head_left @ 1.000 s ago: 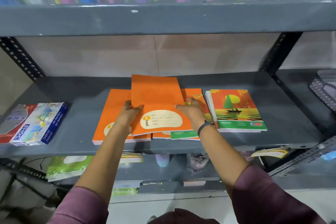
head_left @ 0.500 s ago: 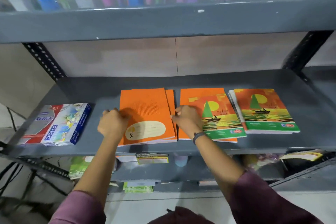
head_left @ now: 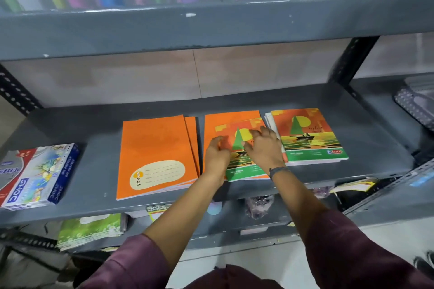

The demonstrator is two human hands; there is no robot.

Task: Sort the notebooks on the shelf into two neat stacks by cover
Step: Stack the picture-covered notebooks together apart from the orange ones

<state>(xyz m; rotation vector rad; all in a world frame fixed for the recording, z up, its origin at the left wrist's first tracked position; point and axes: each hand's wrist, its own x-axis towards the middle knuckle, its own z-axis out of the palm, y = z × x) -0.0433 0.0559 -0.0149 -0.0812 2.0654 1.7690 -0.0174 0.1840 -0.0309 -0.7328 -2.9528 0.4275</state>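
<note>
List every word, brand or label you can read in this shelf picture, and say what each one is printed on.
"YOUVA": name label of the plain orange notebook.
"DOMS": side of the pastel box, seen mirrored.
"GOLD": logo on the right sailboat notebook.
"SUPER MARKET": tag under the shelf.
Form lines on the label and the green strips' text: too small to read.

Both forearms are bare, with maroon sleeves (head_left: 131,263) pushed up to the elbows at the lower edge of the frame. A dark band (head_left: 278,170) circles the right wrist, near centre right. More maroon cloth shows bottom centre.
</note>
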